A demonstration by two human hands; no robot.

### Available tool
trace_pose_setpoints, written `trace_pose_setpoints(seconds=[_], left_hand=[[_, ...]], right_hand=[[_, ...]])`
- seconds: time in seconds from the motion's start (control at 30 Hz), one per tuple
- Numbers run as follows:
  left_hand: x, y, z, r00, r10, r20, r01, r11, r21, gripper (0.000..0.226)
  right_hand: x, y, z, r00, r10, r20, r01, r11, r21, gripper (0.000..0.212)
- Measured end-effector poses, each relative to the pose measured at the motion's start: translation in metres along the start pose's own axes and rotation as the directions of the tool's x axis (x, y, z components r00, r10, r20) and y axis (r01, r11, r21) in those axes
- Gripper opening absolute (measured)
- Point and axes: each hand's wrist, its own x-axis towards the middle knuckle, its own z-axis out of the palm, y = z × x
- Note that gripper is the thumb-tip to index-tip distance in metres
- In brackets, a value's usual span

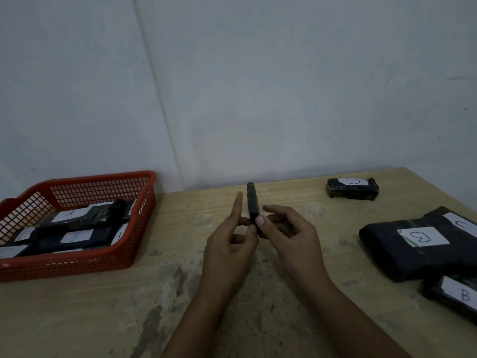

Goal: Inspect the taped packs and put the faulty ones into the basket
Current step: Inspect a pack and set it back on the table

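Note:
A small black taped pack [251, 200] stands on edge above the middle of the table, its narrow side toward me. Both hands hold its near end. My left hand [232, 244] pinches it with the thumb while the index finger points up beside it. My right hand [289, 233] grips it from the right, thumb on the near edge. The red plastic basket [103, 262] sits at the left with several black packs bearing white labels inside.
A black pack with a white label [352, 188] lies at the back right near the wall. Larger black packs labelled B [423, 251] and another [459, 295] lie at the right edge. The wooden table [103, 319] meets the wall behind.

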Motion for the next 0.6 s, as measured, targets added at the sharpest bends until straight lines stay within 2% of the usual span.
trace_pose_setpoints(seconds=[0.07, 0.17, 0.23, 0.37, 0.5, 0.6], left_hand=[[-0.0009, 0.0029, 0.0002, 0.999, -0.041, -0.017, 0.039, 0.997, -0.06, 0.062], [0.0009, 0.0015, -0.0012, 0.992, -0.088, -0.09, 0.073, 0.985, -0.154, 0.033], [0.002, 0.0018, -0.0028, 0.984, -0.149, -0.099, 0.122, 0.963, -0.241, 0.024], [0.002, 0.0024, -0.0051, 0.984, -0.176, -0.027, 0.149, 0.897, -0.417, 0.034], [0.0022, -0.0007, -0.0042, 0.983, -0.184, -0.003, 0.162, 0.87, -0.466, 0.048], [0.0012, 0.0013, -0.0036, 0.983, -0.186, 0.014, 0.169, 0.857, -0.486, 0.044]], right_hand=[[0.0017, -0.0006, -0.0028, 1.0, -0.001, 0.021, 0.001, 1.0, 0.017, 0.036], [0.0041, 0.0008, -0.0049, 0.998, -0.011, 0.061, 0.013, 0.999, -0.038, 0.027], [0.0038, 0.0009, -0.0046, 0.997, 0.011, 0.075, -0.012, 1.0, 0.015, 0.022], [0.0014, -0.0047, -0.003, 0.995, 0.039, 0.087, -0.046, 0.995, 0.085, 0.023], [0.0036, -0.0056, -0.0034, 0.997, 0.052, 0.057, -0.058, 0.993, 0.107, 0.023], [0.0039, -0.0057, -0.0042, 0.997, 0.053, 0.053, -0.059, 0.99, 0.127, 0.019]])
